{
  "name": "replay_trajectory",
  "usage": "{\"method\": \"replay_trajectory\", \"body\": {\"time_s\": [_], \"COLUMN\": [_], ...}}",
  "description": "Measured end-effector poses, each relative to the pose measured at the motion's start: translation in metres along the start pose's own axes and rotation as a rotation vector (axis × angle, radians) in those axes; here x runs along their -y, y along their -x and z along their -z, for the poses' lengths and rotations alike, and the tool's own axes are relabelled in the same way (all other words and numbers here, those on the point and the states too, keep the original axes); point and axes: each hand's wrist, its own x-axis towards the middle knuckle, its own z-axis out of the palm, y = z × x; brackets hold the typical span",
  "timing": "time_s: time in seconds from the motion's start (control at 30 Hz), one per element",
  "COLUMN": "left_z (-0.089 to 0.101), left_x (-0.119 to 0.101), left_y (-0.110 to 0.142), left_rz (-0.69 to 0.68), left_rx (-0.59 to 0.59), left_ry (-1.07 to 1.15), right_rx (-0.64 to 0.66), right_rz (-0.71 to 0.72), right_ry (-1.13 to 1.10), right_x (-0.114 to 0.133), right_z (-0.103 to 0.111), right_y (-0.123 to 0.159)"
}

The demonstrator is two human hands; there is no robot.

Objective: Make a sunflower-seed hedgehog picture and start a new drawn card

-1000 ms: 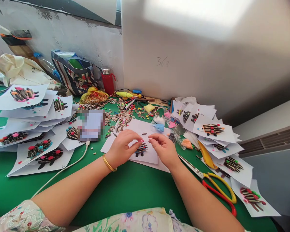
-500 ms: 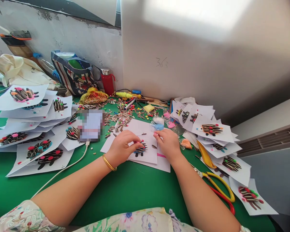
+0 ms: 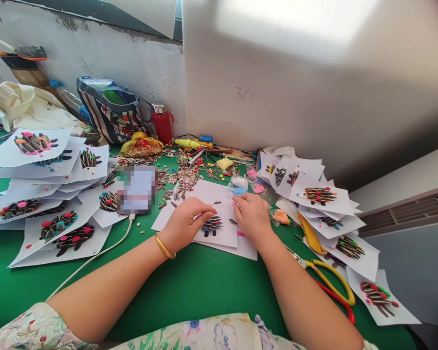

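One seed figure (image 3: 212, 225) lies on white paper (image 3: 224, 239) on the desk (image 3: 204, 291); the left hand (image 3: 184, 221) has thumb and forefinger nearly together by a red dot (image 3: 215, 212) (pinched or not, I cannot tell), while the right hand (image 3: 254, 218), its grip unclear, is near.

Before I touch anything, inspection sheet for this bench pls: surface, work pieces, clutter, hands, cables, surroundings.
Surface: green table, white sheets at centre.
Work pieces: seed figure on the top sheet, loose seeds beyond.
Clutter: left card stack, right card stack; scissors partly hidden by the right forearm; yellow lump, orange lump.
Left hand: fingertips by the figure's upper edge, at a small red bit; grip unclear.
Right hand: right of the figure, fingers bent; no held thing visible.
Cables: white cable from a pixelated device to the left sleeve.
Surroundings: scuffed wall, striped bag, red flask behind; slatted vent at right.
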Motion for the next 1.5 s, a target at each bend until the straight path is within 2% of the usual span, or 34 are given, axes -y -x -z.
{"method": "replay_trajectory", "body": {"time_s": [0.2, 0.47, 0.73, 0.9, 1.07, 1.23, 1.5], "left_z": [-0.001, 0.0, -0.001, 0.0, -0.002, -0.001, -0.001], "left_x": [0.001, -0.001, 0.0, 0.001, 0.004, 0.003, 0.001], "left_y": [0.0, -0.001, -0.001, 0.0, 0.001, 0.001, -0.001], "left_rz": [-0.011, -0.037, -0.045, -0.025, -0.088, -0.055, -0.034], "left_rx": [-0.006, 0.014, 0.035, 0.013, -0.034, 0.021, 0.011], "left_ry": [0.01, 0.002, -0.011, -0.018, -0.023, -0.039, -0.021], "right_rx": [-0.074, -0.081, -0.02, 0.051, 0.023, 0.046, 0.051], "right_rz": [0.042, 0.106, 0.021, -0.014, 0.012, 0.03, 0.022], "right_ry": [-0.101, -0.172, -0.155, -0.167, -0.132, -0.101, -0.026], "right_x": [0.009, 0.021, 0.009, 0.005, 0.003, -0.003, -0.001], "right_z": [0.01, 0.018, 0.018, 0.015, 0.002, -0.008, -0.006], "right_y": [0.006, 0.012, 0.006, 0.002, 0.001, -0.002, -0.003]}}
